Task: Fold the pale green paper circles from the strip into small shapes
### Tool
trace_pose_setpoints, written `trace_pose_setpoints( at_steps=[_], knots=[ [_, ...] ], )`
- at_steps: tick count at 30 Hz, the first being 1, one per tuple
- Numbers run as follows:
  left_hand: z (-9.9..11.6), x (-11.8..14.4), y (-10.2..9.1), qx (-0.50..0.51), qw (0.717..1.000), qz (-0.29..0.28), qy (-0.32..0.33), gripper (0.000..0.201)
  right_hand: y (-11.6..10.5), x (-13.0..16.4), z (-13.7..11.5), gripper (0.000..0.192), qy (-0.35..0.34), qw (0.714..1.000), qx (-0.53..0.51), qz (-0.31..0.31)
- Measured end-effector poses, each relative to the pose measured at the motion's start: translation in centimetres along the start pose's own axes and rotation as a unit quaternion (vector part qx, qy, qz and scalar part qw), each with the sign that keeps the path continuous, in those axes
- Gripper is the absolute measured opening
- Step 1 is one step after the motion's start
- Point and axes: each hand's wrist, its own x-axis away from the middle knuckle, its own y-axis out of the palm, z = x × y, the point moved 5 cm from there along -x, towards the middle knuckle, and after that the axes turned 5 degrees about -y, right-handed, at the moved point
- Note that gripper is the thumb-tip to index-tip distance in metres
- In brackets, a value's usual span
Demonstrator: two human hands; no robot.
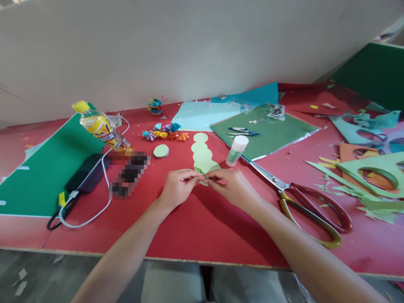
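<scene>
Left hand (176, 187) and right hand (232, 185) meet mid-table, fingertips of both pinched on the near end of a light green paper-circle chain (202, 155) lying on the red table (202, 227), glue stick (236, 150) just right, scissors (311, 208) farther right.

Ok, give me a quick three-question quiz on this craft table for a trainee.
1. True or false: both hands, left hand and right hand, pinch the light green paper circles.
2. What lies right of the right hand? A) scissors B) stapler C) ruler
3. What colour is the glue stick cap?

Key: 1 true; 2 A; 3 white.
</scene>
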Motion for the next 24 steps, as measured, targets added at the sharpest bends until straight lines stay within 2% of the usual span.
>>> trace_pose_setpoints(
  at_steps=[2, 8, 10, 12, 14, 17, 20, 22, 24],
  knots=[
    [-0.2, -0.1, 0.0, 0.009, 1.0, 0.011, -0.008, 0.015, 0.2, 0.0, 0.3, 0.017, 0.031, 0.999, -0.039, 0.006],
    [-0.7, -0.2, 0.4, 0.036, 0.999, -0.016, -0.016, 0.018, 0.2, -0.2, 0.9, 0.018, 0.074, 0.995, -0.055, 0.035],
    [-0.7, -0.2, 0.3, 0.032, 0.999, -0.015, -0.014, 0.018, 0.5, -0.2, 0.9, 0.028, 0.08, 0.992, -0.094, 0.023],
    [-0.6, -0.2, 0.0, 0.02, 1.0, 0.002, -0.012, 0.017, 0.7, -0.2, 0.9, 0.039, 0.081, 0.988, -0.128, 0.013],
    [-0.6, -0.3, -0.4, 0.007, 0.999, 0.031, -0.015, 0.017, 0.5, -0.2, 1.0, 0.041, 0.072, 0.989, -0.124, 0.018],
    [-0.9, -0.5, -1.2, -0.007, 0.997, 0.075, -0.029, 0.022, 0.1, -0.2, 1.6, 0.038, 0.048, 0.998, -0.02, 0.041],
    [-1.5, -0.9, -1.8, -0.022, 0.994, 0.097, -0.033, 0.023, 0.4, -0.5, 1.9, 0.033, -0.015, 0.993, 0.12, 0.01],
    [-1.7, -1.1, -1.6, -0.067, 0.994, 0.082, -0.012, 0.027, 0.9, -0.6, 2.0, 0.025, -0.051, 0.986, 0.16, -0.017],
    [-1.7, -1.1, -0.7, -0.14, 0.989, 0.033, 0.029, 0.035, 1.0, -0.7, 2.2, 0.021, -0.055, 0.983, 0.172, -0.022]
  ],
)
